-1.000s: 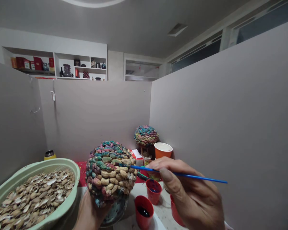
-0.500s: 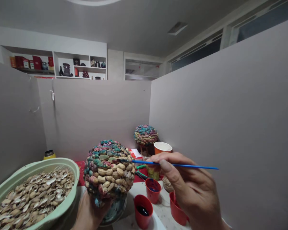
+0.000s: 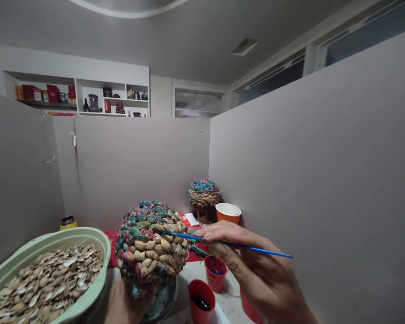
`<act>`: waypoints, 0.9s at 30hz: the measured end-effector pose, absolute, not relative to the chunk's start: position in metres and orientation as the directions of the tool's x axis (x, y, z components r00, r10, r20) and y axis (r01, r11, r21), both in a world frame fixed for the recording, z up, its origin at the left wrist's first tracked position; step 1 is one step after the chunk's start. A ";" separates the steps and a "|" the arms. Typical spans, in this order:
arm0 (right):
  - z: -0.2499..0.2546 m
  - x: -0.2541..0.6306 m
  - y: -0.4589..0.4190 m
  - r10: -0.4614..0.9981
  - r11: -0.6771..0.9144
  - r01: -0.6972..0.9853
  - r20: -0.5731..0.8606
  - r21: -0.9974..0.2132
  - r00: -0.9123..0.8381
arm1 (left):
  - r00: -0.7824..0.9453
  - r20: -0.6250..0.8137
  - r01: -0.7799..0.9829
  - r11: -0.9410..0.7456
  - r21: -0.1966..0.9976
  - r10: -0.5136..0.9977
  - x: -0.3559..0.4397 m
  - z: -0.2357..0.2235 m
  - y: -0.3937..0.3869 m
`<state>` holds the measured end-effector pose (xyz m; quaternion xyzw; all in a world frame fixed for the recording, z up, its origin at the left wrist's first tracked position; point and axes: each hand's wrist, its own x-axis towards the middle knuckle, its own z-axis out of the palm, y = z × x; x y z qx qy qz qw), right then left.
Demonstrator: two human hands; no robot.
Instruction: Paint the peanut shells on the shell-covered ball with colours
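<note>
A rounded craft piece covered in rows of peanut shells (image 3: 151, 243) stands in front of me, its top painted teal, pink and purple, its lower front mostly bare tan. My left hand (image 3: 130, 299) grips it from below; the fingers are partly hidden behind it. In my right hand (image 3: 253, 265) is a thin blue paintbrush (image 3: 195, 237), pinched between thumb and fingers. The brush's dark tip meets the shells at the upper middle of the piece. Just below the brush stand red cups, one with dark liquid (image 3: 201, 302) and one with purple-blue paint (image 3: 216, 272).
A green basket of empty shells (image 3: 103, 252) fills the left side. Behind are a second painted peanut-shell piece (image 3: 204, 193), an orange cup (image 3: 228, 213) and a yellow jar (image 3: 68, 222). Grey partitions (image 3: 131, 166) enclose the table on three sides.
My right hand and the brush have shifted left, the tip moving from the right part of the piece toward its middle. The brush handle now slopes down more to the right. My left hand keeps its hold.
</note>
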<state>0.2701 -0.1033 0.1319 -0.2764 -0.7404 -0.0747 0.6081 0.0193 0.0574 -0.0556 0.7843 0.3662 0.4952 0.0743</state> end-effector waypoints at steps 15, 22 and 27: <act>0.130 0.267 -0.100 0.321 0.836 0.495 0.943 -0.237 -0.091 | 0.217 0.757 0.559 -0.715 0.420 0.616 0.018 -0.058 0.062; 0.137 0.270 -0.111 0.282 0.854 0.464 0.959 -0.233 -0.037 | 0.177 0.728 0.560 -0.675 0.479 0.663 0.021 -0.066 0.060; 0.137 0.269 -0.113 0.226 0.865 0.466 0.974 -0.187 -0.029 | 0.193 0.741 0.582 -0.683 0.442 0.644 0.021 -0.067 0.060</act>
